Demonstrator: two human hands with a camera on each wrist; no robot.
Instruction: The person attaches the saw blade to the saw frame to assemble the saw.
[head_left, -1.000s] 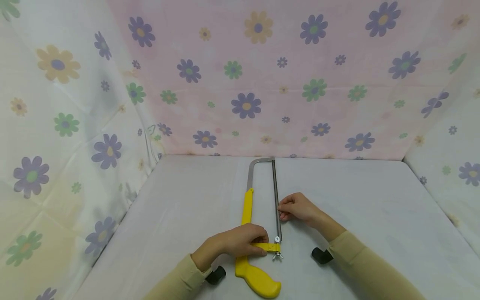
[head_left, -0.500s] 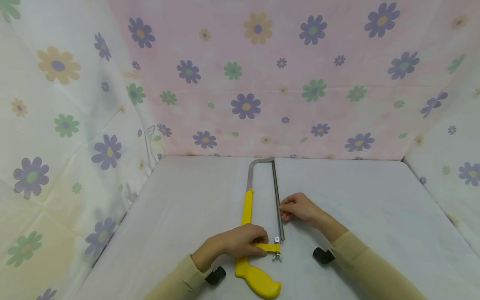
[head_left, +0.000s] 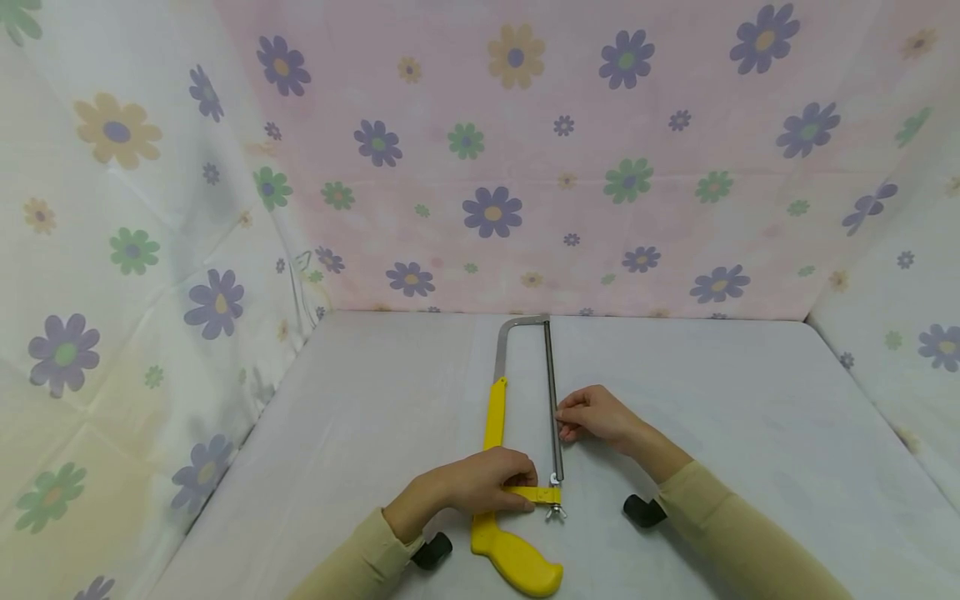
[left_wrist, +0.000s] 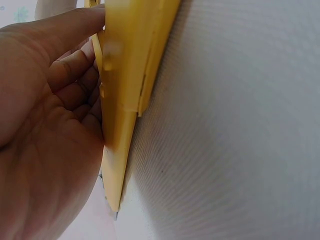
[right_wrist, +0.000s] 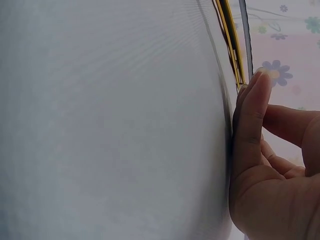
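Note:
A hacksaw (head_left: 495, 412) with a yellow handle and a grey front bow lies on the white table, its handle toward me. My left hand (head_left: 480, 479) grips the yellow frame above the handle, thumb and fingers about the short cross arm (head_left: 542, 495). In the left wrist view the yellow frame (left_wrist: 120, 75) runs past the curled fingers. My right hand (head_left: 592, 414) pinches the dark saw blade (head_left: 551, 375) near its middle. The blade's far end meets the bow tip; its near end overlaps the small metal blade holder (head_left: 555, 479). A wing nut (head_left: 556, 514) sits below that holder.
The white table (head_left: 712, 392) backs onto a pink flowered cloth (head_left: 562, 175), with a pale flowered cloth (head_left: 135, 333) along the left side. Black wrist devices (head_left: 432, 551) show below both forearms.
The near end of the blade swings slightly right off the holder half a second ago, then back left over it now. My right hand shifts with it; the left hand stays put.

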